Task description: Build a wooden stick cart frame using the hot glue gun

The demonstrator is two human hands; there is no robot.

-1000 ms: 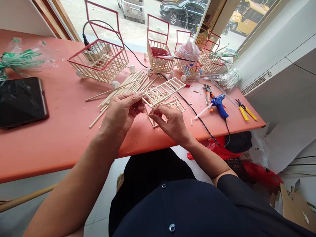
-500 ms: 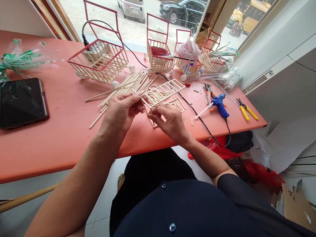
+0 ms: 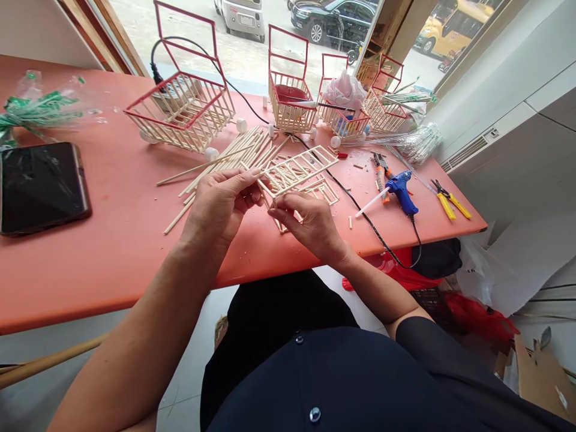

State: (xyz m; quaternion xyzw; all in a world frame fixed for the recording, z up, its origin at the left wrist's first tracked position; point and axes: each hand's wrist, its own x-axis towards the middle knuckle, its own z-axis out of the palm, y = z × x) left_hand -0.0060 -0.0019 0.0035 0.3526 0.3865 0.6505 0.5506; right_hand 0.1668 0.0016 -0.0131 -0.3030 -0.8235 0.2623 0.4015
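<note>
Between my hands, above the table, is a ladder-like wooden stick frame (image 3: 302,170) with several crosspieces. My left hand (image 3: 221,204) pinches its near left corner with thumb and fingers. Closed on the near right corner, my right hand (image 3: 310,225) has its thumb and fingertips pressed together there. Another small stick frame (image 3: 324,191) lies on the table just behind my right hand. Part of what is under the held frame is hidden by my fingers. Loose wooden sticks (image 3: 238,150) lie in a pile beyond my left hand.
Several stick-built toy carts (image 3: 184,114) with red rims stand along the window. To the right lie a blue glue gun (image 3: 402,191), orange-handled pliers (image 3: 380,171) and yellow-handled cutters (image 3: 450,201). A black cord (image 3: 360,213) crosses the table (image 3: 112,258). A phone (image 3: 42,187) lies left.
My hands and the held frame stay almost exactly where they were. Outside the window, the yellow vehicle has shifted slightly.
</note>
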